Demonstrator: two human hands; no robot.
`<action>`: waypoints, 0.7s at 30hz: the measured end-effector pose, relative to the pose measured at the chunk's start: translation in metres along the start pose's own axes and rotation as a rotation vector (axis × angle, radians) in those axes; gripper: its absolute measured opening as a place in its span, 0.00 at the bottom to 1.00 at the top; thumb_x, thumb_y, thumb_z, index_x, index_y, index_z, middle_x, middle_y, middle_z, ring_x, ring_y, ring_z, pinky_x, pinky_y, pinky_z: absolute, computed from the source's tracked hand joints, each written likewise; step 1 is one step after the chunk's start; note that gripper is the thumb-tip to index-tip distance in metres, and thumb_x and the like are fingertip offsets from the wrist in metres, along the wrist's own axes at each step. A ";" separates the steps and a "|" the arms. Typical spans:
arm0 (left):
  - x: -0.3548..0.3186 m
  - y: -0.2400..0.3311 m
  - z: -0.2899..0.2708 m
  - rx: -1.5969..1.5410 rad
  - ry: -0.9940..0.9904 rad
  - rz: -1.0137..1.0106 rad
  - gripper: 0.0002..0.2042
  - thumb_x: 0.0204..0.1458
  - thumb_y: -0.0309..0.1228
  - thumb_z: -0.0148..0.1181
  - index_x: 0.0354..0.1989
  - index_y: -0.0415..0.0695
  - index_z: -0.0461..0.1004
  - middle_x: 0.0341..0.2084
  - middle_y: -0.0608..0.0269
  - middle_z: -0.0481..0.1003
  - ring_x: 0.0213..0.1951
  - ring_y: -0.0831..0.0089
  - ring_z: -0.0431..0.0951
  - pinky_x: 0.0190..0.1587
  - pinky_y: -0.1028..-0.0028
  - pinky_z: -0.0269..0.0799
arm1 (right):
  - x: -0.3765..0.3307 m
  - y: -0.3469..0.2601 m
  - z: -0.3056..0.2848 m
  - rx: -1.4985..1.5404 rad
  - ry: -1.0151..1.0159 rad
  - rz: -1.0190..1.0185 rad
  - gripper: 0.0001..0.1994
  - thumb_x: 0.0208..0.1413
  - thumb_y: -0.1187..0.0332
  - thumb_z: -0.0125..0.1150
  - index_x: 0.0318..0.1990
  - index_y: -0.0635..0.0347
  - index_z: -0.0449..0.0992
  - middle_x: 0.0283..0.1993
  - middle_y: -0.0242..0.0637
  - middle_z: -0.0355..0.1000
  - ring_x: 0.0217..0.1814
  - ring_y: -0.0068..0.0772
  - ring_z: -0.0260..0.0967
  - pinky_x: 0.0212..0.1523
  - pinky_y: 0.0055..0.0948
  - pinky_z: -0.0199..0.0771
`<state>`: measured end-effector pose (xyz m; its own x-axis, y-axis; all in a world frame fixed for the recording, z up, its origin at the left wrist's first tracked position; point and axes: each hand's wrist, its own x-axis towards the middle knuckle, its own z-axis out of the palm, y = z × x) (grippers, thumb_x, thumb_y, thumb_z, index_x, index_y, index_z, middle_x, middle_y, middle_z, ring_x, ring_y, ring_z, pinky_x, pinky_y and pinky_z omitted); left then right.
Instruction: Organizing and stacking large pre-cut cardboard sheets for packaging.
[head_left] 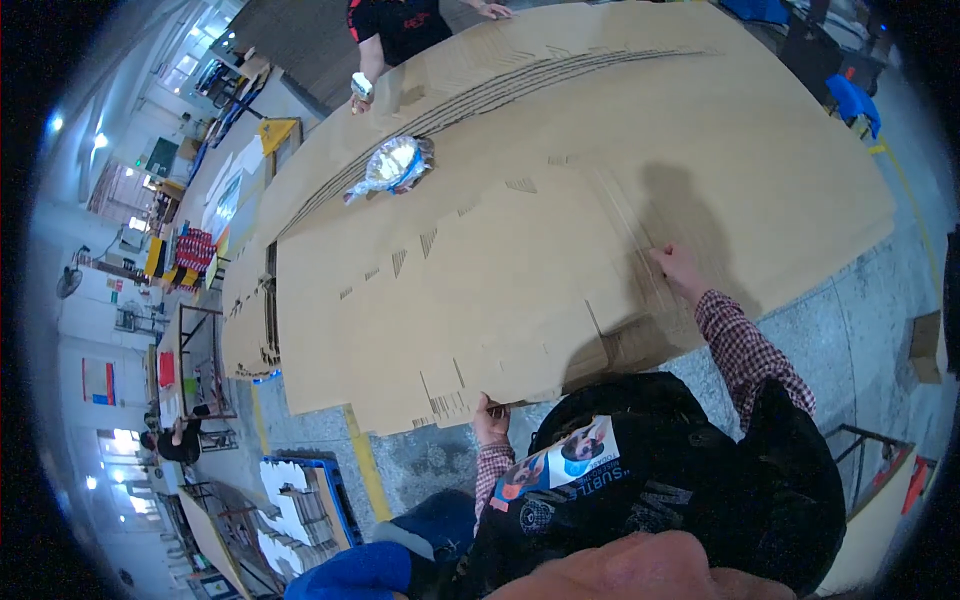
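A large die-cut cardboard sheet [470, 290] with slots and flaps lies on top of a wide stack of cardboard [760, 150]. My left hand [489, 419] grips the sheet's near edge, thumb on top. My right hand [679, 268] reaches out in a plaid sleeve and holds the sheet's right edge by a crease line. My dark vest with a printed patch [560, 460] fills the lower middle of the view.
A crumpled clear plastic bag [394, 165] rests on the cardboard farther back. Another person in a black shirt [400, 25] stands at the far side, one hand [361, 88] on the stack. Grey concrete floor [850, 320] lies to the right; pallets and racks [300, 510] to the left.
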<state>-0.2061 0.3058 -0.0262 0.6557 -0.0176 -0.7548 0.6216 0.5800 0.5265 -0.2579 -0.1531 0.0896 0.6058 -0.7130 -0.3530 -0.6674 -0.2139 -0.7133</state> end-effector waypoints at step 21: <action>-0.027 0.006 0.033 0.024 0.082 -0.008 0.15 0.39 0.41 0.58 0.34 0.48 0.65 0.29 0.69 0.63 0.34 0.72 0.62 0.33 0.70 0.59 | -0.009 0.022 -0.014 0.096 0.156 -0.221 0.14 0.38 0.60 0.58 0.25 0.64 0.72 0.20 0.40 0.68 0.25 0.32 0.66 0.28 0.27 0.64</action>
<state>-0.2060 0.2824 0.0106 0.6142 0.0449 -0.7878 0.6375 0.5602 0.5289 -0.2840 -0.1604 0.0859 0.6531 -0.7519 -0.0900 -0.4778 -0.3170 -0.8193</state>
